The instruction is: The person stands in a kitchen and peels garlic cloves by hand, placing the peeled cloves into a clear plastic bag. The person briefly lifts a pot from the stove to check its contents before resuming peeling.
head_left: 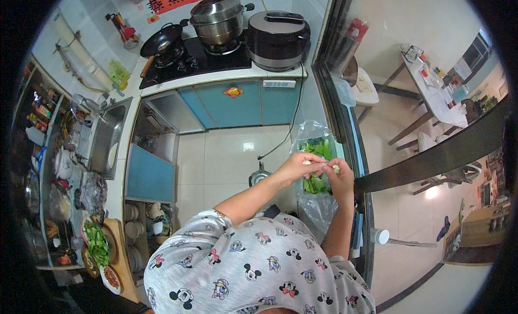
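Both hands meet above a clear plastic bag (pixel 317 206) of leafy greens (pixel 317 185). Small pale pieces, perhaps garlic cloves, are in my fingers. My left hand (pixel 304 167) has one whitish piece (pixel 306 162) between thumb and fingers. In my right hand (pixel 339 174) a pale yellowish piece (pixel 336 168) is pinched at the fingertips. The fingertips of the two hands touch or nearly touch. What the palms hold is hidden.
A steamer pot (pixel 217 24) and a wok (pixel 164 40) stand on the black gas hob (pixel 195 63), beside an electric cooker (pixel 277 40). A power cord (pixel 283 140) trails to the floor near a kettle (pixel 260 177). Leafy greens (pixel 97 243) lie by a wooden board (pixel 123 259) left; a door frame (pixel 358 152) is right.
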{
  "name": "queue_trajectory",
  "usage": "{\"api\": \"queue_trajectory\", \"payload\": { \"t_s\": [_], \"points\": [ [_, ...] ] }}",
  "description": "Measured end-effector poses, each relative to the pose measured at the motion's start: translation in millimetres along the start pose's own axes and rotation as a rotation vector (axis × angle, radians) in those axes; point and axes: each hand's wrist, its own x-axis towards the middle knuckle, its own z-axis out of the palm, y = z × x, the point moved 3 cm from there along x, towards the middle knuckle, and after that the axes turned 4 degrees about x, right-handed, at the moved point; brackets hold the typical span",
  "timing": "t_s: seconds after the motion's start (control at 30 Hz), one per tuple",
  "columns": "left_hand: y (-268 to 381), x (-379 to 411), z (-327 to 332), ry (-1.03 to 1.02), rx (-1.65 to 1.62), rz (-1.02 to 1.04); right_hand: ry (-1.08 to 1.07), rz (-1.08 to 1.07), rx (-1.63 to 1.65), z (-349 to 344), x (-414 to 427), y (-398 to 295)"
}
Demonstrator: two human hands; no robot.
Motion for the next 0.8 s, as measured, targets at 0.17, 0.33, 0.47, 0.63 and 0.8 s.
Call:
{"api": "queue_trajectory", "payload": {
  "t_s": [0.17,0.33,0.47,0.63,0.8],
  "points": [
    [2,1,2,0.023,0.017,0.027,-0.019,-0.035,-0.172,-8,6,17],
    [2,6,5,0.012,-0.074,0.099,0.059,-0.15,-0.164,-4,8,34],
    [-10,14,-3,0.16,-0.257,0.043,0.057,-0.207,-0.211,-1,2,6],
    [-2,16,-9,0.19,-0.229,0.133,0.175,-0.149,-0.234,-6,5,14],
    [0,14,-3,0.152,-0.112,0.129,0.247,-0.161,-0.039,1,8,18]
  ]
}}
